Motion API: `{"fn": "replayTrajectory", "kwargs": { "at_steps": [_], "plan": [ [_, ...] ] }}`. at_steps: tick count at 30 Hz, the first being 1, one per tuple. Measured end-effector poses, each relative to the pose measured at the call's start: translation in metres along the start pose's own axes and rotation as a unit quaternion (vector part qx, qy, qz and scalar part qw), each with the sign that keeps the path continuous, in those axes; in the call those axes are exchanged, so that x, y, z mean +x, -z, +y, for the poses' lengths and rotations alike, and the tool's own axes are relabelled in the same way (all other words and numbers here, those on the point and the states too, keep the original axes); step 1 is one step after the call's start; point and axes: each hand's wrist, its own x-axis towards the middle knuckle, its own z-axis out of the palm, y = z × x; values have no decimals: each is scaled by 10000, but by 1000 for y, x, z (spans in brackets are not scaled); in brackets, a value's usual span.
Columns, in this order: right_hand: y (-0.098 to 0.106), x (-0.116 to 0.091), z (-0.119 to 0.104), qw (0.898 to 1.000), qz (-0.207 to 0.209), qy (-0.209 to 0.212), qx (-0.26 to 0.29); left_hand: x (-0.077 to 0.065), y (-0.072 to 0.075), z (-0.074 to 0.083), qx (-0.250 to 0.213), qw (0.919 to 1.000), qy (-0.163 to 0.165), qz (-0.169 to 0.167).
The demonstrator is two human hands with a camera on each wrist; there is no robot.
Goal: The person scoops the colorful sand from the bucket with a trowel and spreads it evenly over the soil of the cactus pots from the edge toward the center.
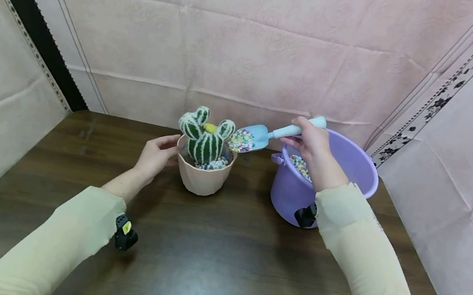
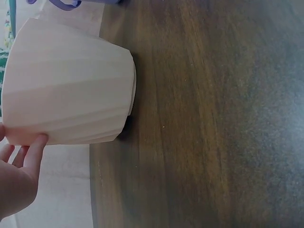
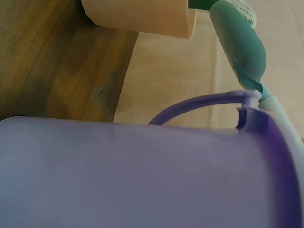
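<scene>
A beige flower pot [image 1: 203, 182] holds a green-and-white knitted cactus [image 1: 205, 148] with a yellow top. Small pastel beads lie at its base. My left hand [image 1: 154, 155] holds the pot's left side near the rim, its fingertips against the wall in the left wrist view. In my right hand [image 1: 313, 151] is the handle of a light blue trowel [image 1: 262, 135]. Multicoloured beads [image 1: 242, 140] fill its blade, which tilts down beside the pot's right rim. Below that hand stands a purple bucket [image 1: 290, 193] with more beads [image 1: 300, 166] inside, partly hidden by the hand and sleeve.
Everything stands on a dark wooden table [image 1: 198, 266]. Pale patterned cloth [image 1: 252, 56] closes off the back and both sides. The bucket's purple handle [image 3: 204, 100] shows in the right wrist view. Each wrist carries a black device [image 1: 125, 234].
</scene>
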Motion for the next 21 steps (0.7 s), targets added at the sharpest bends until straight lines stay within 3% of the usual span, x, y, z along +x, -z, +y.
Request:
{"fn": "replayTrajectory", "kwargs": {
  "at_steps": [11, 21],
  "plan": [
    [-14, 0, 3, 9975, 170, 389, -558, 0, -2, 0, -97, 9999, -10, 52],
    [-29, -7, 1, 9906, 62, 798, -1109, 0, -2, 0, -60, 10000, -9, 66]
  ]
}}
